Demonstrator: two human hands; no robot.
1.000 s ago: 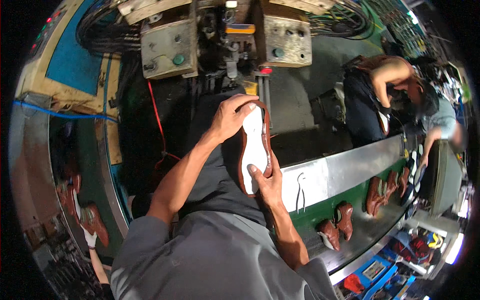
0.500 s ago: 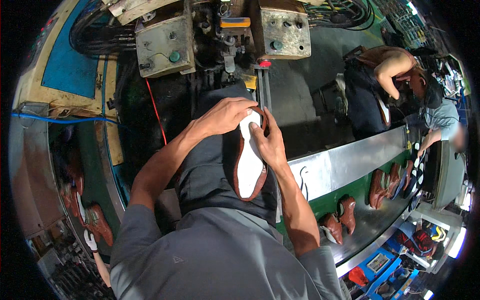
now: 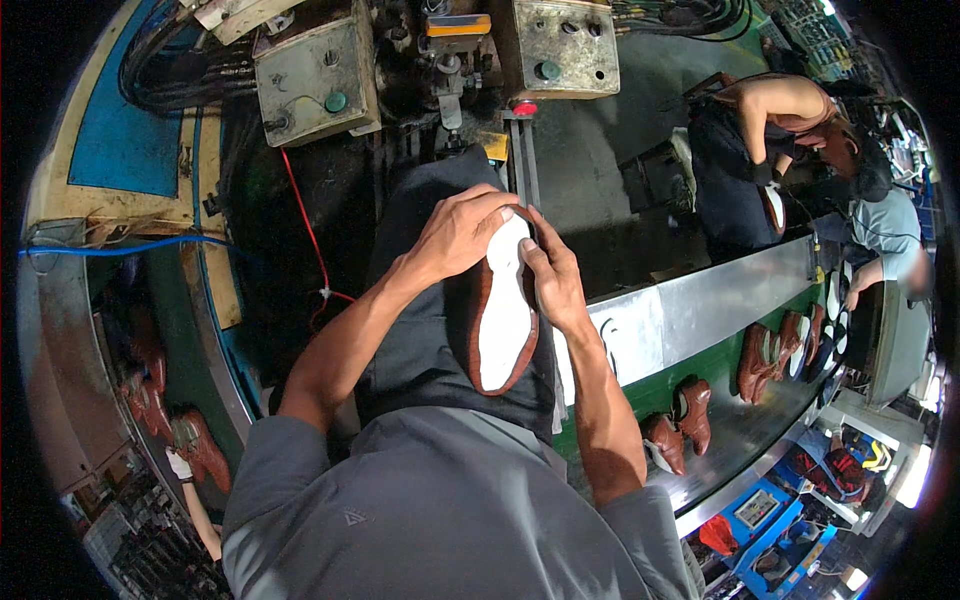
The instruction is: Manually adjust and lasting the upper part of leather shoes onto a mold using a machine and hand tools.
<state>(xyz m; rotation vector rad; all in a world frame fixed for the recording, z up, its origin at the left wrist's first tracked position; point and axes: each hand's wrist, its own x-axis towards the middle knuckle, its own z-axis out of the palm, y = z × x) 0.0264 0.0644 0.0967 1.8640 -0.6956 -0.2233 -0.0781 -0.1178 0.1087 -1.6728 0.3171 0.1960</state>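
Brown shoe (image 3: pixel 503 320) with white sole up, centre of the frame, left hand (image 3: pixel 455 235) fingers closed over its toe; right hand (image 3: pixel 553 282) fingers gripping its side; conveyor surface (image 3: pixel 700 310) at right

A shoe factory floor: a heavy press machine (image 3: pixel 440 60) stands beyond the hands, and a conveyor (image 3: pixel 740 430) carrying brown shoes (image 3: pixel 680 425) runs to their right

One shoe (image 3: pixel 503 315) with a white sole is held up. Two hands (image 3: pixel 458 235) (image 3: pixel 552 280) hold it. Two brown shoes (image 3: pixel 664 441) (image 3: pixel 694 412) sit together on the belt (image 3: pixel 740 440). More shoes (image 3: pixel 775 352) sit farther along, too bunched to count. Two machine boxes (image 3: pixel 315 72) (image 3: pixel 560 45) have one green knob (image 3: pixel 336 101) each.
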